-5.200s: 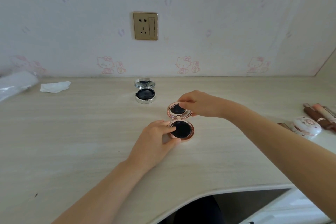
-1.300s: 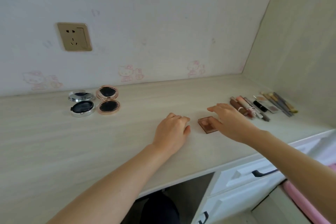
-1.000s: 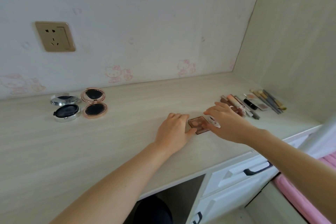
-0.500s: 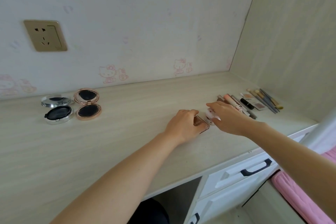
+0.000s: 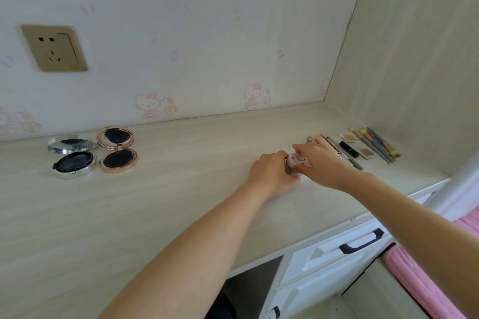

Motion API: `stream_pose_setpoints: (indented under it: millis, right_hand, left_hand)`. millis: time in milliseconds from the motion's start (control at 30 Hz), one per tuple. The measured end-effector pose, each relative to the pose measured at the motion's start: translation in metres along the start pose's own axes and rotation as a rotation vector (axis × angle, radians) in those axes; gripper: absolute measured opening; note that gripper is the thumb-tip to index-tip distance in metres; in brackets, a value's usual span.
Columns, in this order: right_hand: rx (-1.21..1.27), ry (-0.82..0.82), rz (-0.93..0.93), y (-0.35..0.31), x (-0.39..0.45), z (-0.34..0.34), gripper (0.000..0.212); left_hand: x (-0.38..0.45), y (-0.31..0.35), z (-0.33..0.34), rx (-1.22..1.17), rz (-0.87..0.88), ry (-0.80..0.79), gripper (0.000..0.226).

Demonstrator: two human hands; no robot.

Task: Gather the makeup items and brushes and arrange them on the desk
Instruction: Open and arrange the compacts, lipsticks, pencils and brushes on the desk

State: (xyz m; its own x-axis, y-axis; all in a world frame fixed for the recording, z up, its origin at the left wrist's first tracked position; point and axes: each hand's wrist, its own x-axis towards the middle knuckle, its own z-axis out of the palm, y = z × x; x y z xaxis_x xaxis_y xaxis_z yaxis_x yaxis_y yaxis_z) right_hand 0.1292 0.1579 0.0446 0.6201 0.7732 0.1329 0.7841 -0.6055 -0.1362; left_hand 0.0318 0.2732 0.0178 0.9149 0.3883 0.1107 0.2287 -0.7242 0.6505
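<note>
A small round white compact with pink print (image 5: pixel 298 160) sits on the desk (image 5: pixel 181 204) right of centre, held between both hands. My left hand (image 5: pixel 270 175) curls against its left side. My right hand (image 5: pixel 322 163) pinches it, fingers over the top and thumb at its front edge. The brown palette seen earlier is hidden under my hands. At the left, a silver compact (image 5: pixel 71 159) and a rose-gold compact (image 5: pixel 118 150) lie open side by side. Lip products (image 5: pixel 334 146), a black lipstick (image 5: pixel 350 150), small eyeshadow pans (image 5: pixel 350 137) and several brushes (image 5: pixel 375 145) lie in a row at the right.
A side panel (image 5: pixel 414 59) closes off the desk's right end just behind the brushes. A wall socket (image 5: pixel 54 48) is at the upper left. White drawers with black handles (image 5: pixel 360 241) sit below the desk's front edge, beside something pink (image 5: pixel 427 285).
The view swung right from the two open compacts. My left hand slid right over the brown palette, and my right hand brought the white compact in; both hands now close on it.
</note>
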Motion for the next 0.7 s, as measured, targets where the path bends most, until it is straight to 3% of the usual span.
stream_pose_setpoints:
  millis: [133, 333, 533, 700]
  right_hand:
    - [0.079, 0.022, 0.053, 0.001, 0.002, -0.003, 0.052]
    - [0.412, 0.132, 0.074, -0.009, 0.0, -0.034, 0.054]
    - [0.639, 0.199, 0.021, -0.038, -0.006, -0.055, 0.023]
    - [0.861, 0.101, -0.057, -0.065, -0.009, -0.058, 0.012]
  left_hand:
    - [0.006, 0.007, 0.001, -0.175, -0.049, 0.038, 0.044]
    - [0.005, 0.014, -0.022, -0.397, 0.046, 0.156, 0.046]
    - [-0.007, 0.007, -0.051, -0.672, 0.059, 0.125, 0.045]
    - [-0.032, -0.006, -0.075, -0.776, 0.054, 0.164, 0.047]
